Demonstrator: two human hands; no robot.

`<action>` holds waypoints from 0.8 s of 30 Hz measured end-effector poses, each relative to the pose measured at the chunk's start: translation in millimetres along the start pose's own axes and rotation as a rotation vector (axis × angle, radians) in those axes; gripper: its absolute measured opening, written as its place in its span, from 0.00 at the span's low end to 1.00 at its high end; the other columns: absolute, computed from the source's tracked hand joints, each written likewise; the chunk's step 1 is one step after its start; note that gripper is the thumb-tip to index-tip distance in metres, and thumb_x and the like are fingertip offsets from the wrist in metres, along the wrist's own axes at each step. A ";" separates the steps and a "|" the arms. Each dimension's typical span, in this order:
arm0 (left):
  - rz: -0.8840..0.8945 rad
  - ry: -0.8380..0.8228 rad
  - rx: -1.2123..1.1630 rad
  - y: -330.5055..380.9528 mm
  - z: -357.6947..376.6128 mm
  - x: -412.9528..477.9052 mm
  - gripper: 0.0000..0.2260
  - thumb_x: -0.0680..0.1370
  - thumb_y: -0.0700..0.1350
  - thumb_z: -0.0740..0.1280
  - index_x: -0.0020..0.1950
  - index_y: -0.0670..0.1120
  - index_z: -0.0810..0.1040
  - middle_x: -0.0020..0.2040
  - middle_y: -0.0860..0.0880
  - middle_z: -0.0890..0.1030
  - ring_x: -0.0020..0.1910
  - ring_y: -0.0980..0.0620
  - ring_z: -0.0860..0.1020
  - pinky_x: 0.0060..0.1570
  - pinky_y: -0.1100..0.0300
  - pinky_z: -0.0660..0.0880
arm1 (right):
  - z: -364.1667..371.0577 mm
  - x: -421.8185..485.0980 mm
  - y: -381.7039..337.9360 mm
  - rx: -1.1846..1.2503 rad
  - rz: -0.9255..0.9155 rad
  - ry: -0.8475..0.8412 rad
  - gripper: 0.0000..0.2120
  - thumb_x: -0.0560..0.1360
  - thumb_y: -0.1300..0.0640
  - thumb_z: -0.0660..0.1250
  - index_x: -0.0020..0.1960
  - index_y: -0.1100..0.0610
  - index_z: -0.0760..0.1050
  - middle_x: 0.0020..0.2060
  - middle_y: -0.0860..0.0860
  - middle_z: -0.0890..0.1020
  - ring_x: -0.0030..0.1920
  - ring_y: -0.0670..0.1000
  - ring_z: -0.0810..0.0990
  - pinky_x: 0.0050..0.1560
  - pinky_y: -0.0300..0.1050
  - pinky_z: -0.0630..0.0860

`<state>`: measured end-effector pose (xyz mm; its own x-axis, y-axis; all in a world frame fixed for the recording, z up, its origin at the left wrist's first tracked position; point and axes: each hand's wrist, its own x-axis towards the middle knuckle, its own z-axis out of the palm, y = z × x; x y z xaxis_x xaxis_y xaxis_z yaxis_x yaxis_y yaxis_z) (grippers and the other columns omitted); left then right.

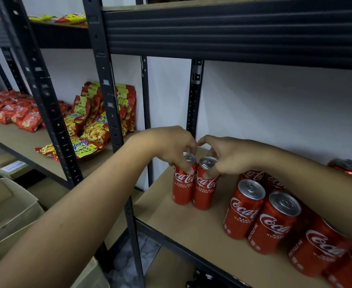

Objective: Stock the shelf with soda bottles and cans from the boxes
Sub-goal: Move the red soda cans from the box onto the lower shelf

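At the far left, red snack packets lie heaped on a neighbouring shelf, and just right of them yellow-and-red chip bags lean against one another behind a dark metal upright, with one bag flat at the near edge. Low on the left sit open cardboard boxes, their contents not visible. Your left hand reaches in from the lower left and grips the rim of the left can from above, fingers curled narrowly around its top. That can stands upright on the brown shelf board, touching the right can, which your right hand holds the same way, thumb on the front of the can and fingers over the lid. The two hands nearly meet above the pair, which sits near the left end of the shelf, toward the back. To the right, apart from the held pair, a row of cans stands upright along the near edge, running off the right side, with more cans close behind it partly hidden under your right forearm. Farther right, near the white back wall, another can shows, blurred.
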<state>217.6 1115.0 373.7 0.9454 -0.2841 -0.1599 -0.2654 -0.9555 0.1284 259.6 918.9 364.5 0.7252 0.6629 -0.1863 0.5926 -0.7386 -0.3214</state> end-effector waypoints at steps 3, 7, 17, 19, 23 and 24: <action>-0.010 0.006 -0.025 -0.5 -0.6 0.7 0.22 0.70 0.61 0.77 0.57 0.51 0.82 0.49 0.55 0.83 0.36 0.57 0.84 0.36 0.63 0.76 | 1.7 1.0 -0.3 0.047 -0.003 -0.005 0.44 0.67 0.47 0.80 0.75 0.40 0.59 0.59 0.48 0.81 0.44 0.48 0.86 0.52 0.53 0.84; -0.026 -0.002 -0.058 -2.0 -1.4 -4.0 0.22 0.70 0.61 0.78 0.56 0.50 0.83 0.43 0.57 0.82 0.35 0.57 0.84 0.36 0.63 0.78 | 4.0 -1.3 -2.9 0.086 -0.015 -0.009 0.42 0.68 0.48 0.80 0.75 0.42 0.60 0.60 0.48 0.80 0.44 0.48 0.86 0.51 0.52 0.84; -0.029 -0.054 -0.032 -4.6 -4.3 -10.4 0.20 0.73 0.62 0.75 0.55 0.49 0.82 0.46 0.54 0.85 0.34 0.59 0.84 0.41 0.61 0.76 | 9.0 -10.7 -14.2 0.151 -0.028 -0.031 0.43 0.68 0.49 0.81 0.76 0.43 0.61 0.61 0.50 0.78 0.43 0.50 0.87 0.49 0.52 0.85; -0.029 -0.059 -0.041 -4.6 -4.9 -11.0 0.20 0.73 0.62 0.75 0.55 0.49 0.82 0.47 0.53 0.85 0.34 0.59 0.84 0.42 0.61 0.77 | 9.6 -12.1 -16.6 0.137 -0.023 -0.031 0.43 0.69 0.49 0.80 0.76 0.43 0.60 0.62 0.50 0.77 0.44 0.50 0.87 0.49 0.51 0.85; -0.011 -0.065 -0.025 -4.2 -7.2 -13.3 0.19 0.73 0.61 0.75 0.57 0.51 0.83 0.45 0.56 0.84 0.40 0.57 0.85 0.43 0.61 0.78 | 9.3 -15.8 -17.5 0.134 -0.019 -0.026 0.42 0.69 0.48 0.80 0.76 0.43 0.61 0.58 0.48 0.79 0.42 0.49 0.87 0.49 0.52 0.85; -0.009 -0.067 -0.021 -4.7 -7.3 -13.2 0.19 0.73 0.61 0.75 0.57 0.51 0.83 0.46 0.56 0.85 0.40 0.57 0.85 0.45 0.60 0.79 | 9.2 -17.3 -17.9 0.134 -0.017 -0.028 0.42 0.69 0.48 0.80 0.76 0.42 0.60 0.58 0.48 0.79 0.41 0.48 0.87 0.50 0.51 0.85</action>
<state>207.7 1123.9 382.4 0.9329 -0.2806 -0.2257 -0.2520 -0.9564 0.1474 233.3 921.8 364.9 0.7042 0.6797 -0.2054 0.5512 -0.7056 -0.4453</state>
